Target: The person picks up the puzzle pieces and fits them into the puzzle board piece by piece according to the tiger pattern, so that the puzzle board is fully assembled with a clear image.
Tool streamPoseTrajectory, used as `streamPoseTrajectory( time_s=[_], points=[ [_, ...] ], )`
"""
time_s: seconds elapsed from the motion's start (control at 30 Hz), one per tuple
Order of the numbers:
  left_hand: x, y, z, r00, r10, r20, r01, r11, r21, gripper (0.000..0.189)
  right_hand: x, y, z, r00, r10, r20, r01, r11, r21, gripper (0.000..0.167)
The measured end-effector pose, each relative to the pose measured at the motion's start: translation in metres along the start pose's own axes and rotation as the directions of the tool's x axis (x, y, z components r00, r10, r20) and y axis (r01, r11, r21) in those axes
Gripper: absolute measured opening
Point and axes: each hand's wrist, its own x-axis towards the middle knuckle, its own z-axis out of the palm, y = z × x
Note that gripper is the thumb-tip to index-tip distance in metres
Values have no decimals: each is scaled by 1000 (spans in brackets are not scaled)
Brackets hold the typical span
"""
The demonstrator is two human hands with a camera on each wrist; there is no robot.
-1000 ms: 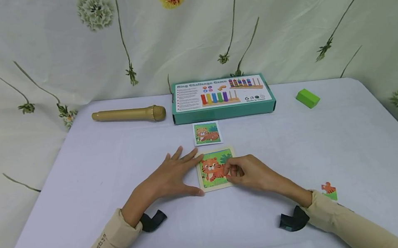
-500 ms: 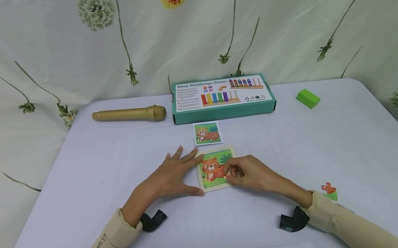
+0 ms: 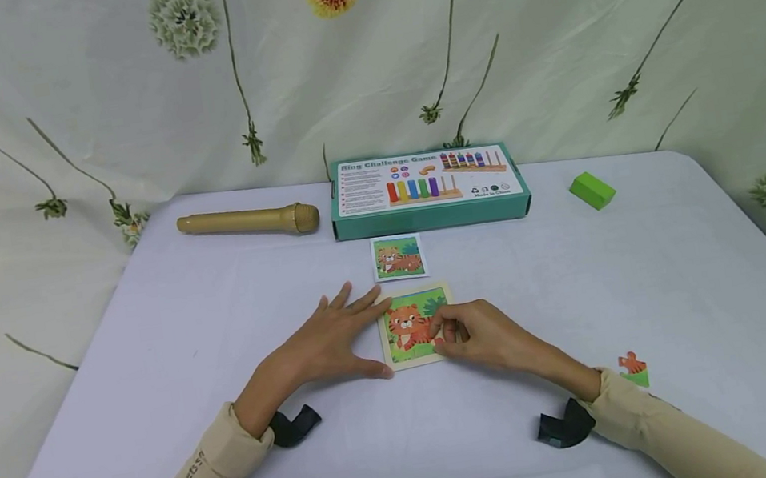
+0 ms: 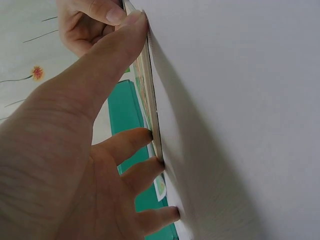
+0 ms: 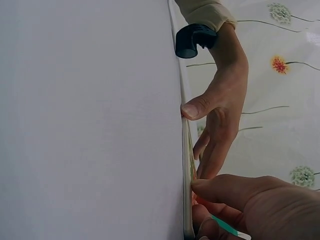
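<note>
A square tiger jigsaw puzzle [image 3: 417, 363] with a pale wooden rim lies on the table between the hands. My left hand [image 3: 331, 343] has its fingers spread, thumb and fingertips touching the board's left side. At the right half of the puzzle, my right hand [image 3: 486, 334] has curled fingers and a thumb that pinch a puzzle piece, mostly hidden under them. The right wrist view shows that thumb [image 5: 215, 189] against the board's top face, with some orange beside it. A loose orange and green puzzle piece [image 3: 635, 370] lies by the right sleeve.
A small tiger picture card [image 3: 398, 257] lies just beyond the puzzle. Behind it is a green Ring Challenge Game box [image 3: 431, 216]. A gold toy microphone [image 3: 243, 223] lies at the back left, and a green block [image 3: 592, 190] at the back right.
</note>
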Motion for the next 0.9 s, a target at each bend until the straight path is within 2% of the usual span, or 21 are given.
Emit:
streamPoseTrajectory(
  time_s=[0.33,0.57,0.9],
  points=[
    [-1,0,-1,1000,1,-8,-1,1000,-6,99,0,1,-1,1000,2,-1,-2,1000,14,11],
    [-1,1,-1,1000,-4,-4,4,1000,-8,99,-4,0,-3,999,12,33,-13,999,31,9],
    [0,0,0,1000,-4,-6,4,1000,-5,98,-18,-2,-11,997,-30,73,26,998,54,20]
  ],
)
